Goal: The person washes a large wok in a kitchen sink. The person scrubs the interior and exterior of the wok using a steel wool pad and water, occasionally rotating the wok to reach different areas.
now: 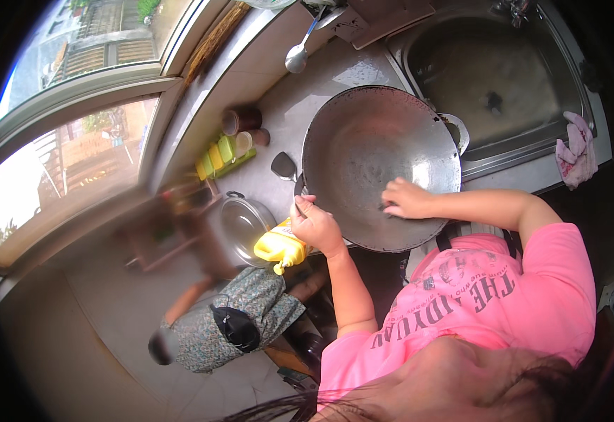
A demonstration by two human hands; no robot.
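A large, worn metal wok (pixel 370 132) sits on the counter before me, tilted so that its inside faces me. My left hand (pixel 317 227) is closed around the handle on its left rim, and the fingers hide most of that handle. Inside the bowl, low on the right, my right hand (pixel 406 199) presses curled fingers to the metal. A small dark thing (pixel 385 207), perhaps a scouring pad, shows under those fingers; most of it is covered. A yellow pump bottle (pixel 280 248) is just left of my left hand. Beyond the left rim lies a dark-bladed spatula (pixel 284 165).
To the right is a steel sink (pixel 544 140), with a pinkish cloth (pixel 576 150) over its front edge. A lidded metal pot (pixel 246 227) and a green-yellow seasoning rack (pixel 225 155) stand at left. A spoon (pixel 297 58) hangs behind. Another person (pixel 233 322) stands at lower left.
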